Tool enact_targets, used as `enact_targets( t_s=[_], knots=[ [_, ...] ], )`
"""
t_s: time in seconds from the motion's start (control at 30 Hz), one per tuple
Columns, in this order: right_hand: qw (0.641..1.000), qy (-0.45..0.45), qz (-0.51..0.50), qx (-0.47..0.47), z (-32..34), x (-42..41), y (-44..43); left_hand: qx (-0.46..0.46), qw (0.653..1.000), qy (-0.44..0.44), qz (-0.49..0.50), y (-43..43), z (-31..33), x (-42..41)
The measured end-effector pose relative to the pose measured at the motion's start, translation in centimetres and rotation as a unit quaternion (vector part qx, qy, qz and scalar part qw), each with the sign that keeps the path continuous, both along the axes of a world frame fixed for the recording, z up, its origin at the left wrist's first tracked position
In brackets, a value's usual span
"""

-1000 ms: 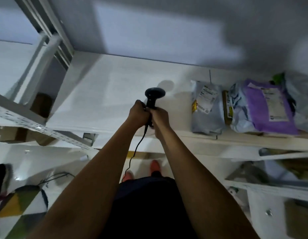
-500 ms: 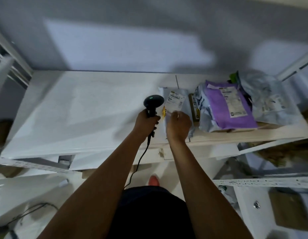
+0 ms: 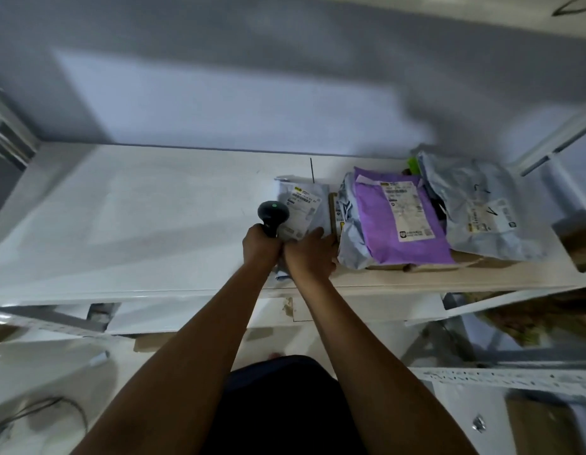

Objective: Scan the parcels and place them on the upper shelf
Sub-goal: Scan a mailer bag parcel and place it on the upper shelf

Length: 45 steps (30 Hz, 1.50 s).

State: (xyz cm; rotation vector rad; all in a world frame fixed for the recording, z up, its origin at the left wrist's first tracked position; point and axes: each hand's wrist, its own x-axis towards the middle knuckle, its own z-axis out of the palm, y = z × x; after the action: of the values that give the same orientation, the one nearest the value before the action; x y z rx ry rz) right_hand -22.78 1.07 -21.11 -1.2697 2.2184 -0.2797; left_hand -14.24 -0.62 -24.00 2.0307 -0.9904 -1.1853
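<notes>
Head camera, looking down on a white shelf (image 3: 137, 224) of a metal rack: its left half is bare and the parcels sit toward its right end. Just right of the shelf's middle, the person's left hand (image 3: 260, 246) is wrapped round the handle of a black scanner (image 3: 273, 213) with a green light on top. The scanner's head hangs over the left side of a small grey parcel (image 3: 304, 205), which lies flat near the front edge with its label up. The right hand (image 3: 309, 251), touching the left at the wrist, lies on the parcel's near right corner with fingers stretched forward, apparently pressing it flat rather than gripping it. Just beside that parcel to the right stands a thin brown box (image 3: 333, 211) on edge. Next to it a purple parcel (image 3: 396, 221) tops a crumpled pile, and a large grey parcel (image 3: 475, 211) lies at the right end.

The scan looks to be in hand, though no beam shows on the label. The likely failure is a missed read, as the scanner sits close over the label's edge and the soft bag is wrinkled. The parcel's near end also lies close to the front edge, so a pull from the right hand could slide it off. A sideways push could tip the brown box against the pile.
</notes>
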Motion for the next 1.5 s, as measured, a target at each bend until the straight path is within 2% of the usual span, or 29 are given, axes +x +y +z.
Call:
enact_targets(
  t_s=[0.17,0.27,0.43,0.53,0.6,0.73,0.8,0.87,0.93,1.0,1.13,1.2,1.33,1.5],
  knots=[
    [0.997,-0.041,0.007,-0.063,-1.0,0.2,1.0,0.009,0.999,-0.006,0.034,0.6,-0.4,1.5],
    [0.992,-0.08,-0.025,-0.094,-1.2,0.4,1.9,0.009,0.999,0.003,0.053,1.1,-0.5,3.0],
    [0.986,-0.127,-0.106,0.011,-1.8,1.1,1.2,0.006,0.993,0.088,0.078,2.4,-0.7,6.5],
    [0.979,-0.182,-0.053,0.078,-2.8,2.0,1.5,-0.022,0.99,0.107,0.085,2.9,-0.1,8.7],
    [0.96,-0.259,-0.075,0.077,-3.8,3.1,1.3,-0.044,0.988,0.118,0.09,3.0,0.7,10.2],
    [0.946,-0.312,-0.071,0.059,-4.2,5.2,1.1,-0.082,0.98,0.153,0.096,3.2,2.0,13.1],
    [0.905,-0.411,-0.106,0.018,-3.8,5.8,1.5,-0.089,0.975,0.174,0.105,3.2,2.5,14.1],
    [0.838,-0.531,-0.123,0.012,-3.7,6.4,1.8,-0.094,0.974,0.183,0.097,3.4,2.9,15.0],
    [0.803,-0.58,-0.139,-0.006,-4.4,6.8,1.9,-0.088,0.981,0.157,0.078,3.6,3.1,15.6],
    [0.803,-0.571,-0.168,-0.042,-4.6,7.7,2.0,-0.069,0.989,0.114,0.062,3.9,3.2,16.3],
    [0.853,-0.486,-0.165,-0.09,-5.4,9.2,2.4,-0.042,0.997,0.05,0.033,4.0,4.1,17.2],
    [0.867,-0.457,-0.174,-0.097,-5.4,9.6,2.4,-0.03,0.999,0.023,0.008,3.8,5.4,17.7],
    [0.859,-0.461,-0.198,-0.106,-6.7,9.5,1.6,-0.007,1.0,0.012,-0.023,3.1,8.4,18.5],
    [0.858,-0.451,-0.221,-0.105,-7.7,9.5,1.0,-0.02,0.998,0.023,-0.046,2.4,12.3,19.2]
  ],
)
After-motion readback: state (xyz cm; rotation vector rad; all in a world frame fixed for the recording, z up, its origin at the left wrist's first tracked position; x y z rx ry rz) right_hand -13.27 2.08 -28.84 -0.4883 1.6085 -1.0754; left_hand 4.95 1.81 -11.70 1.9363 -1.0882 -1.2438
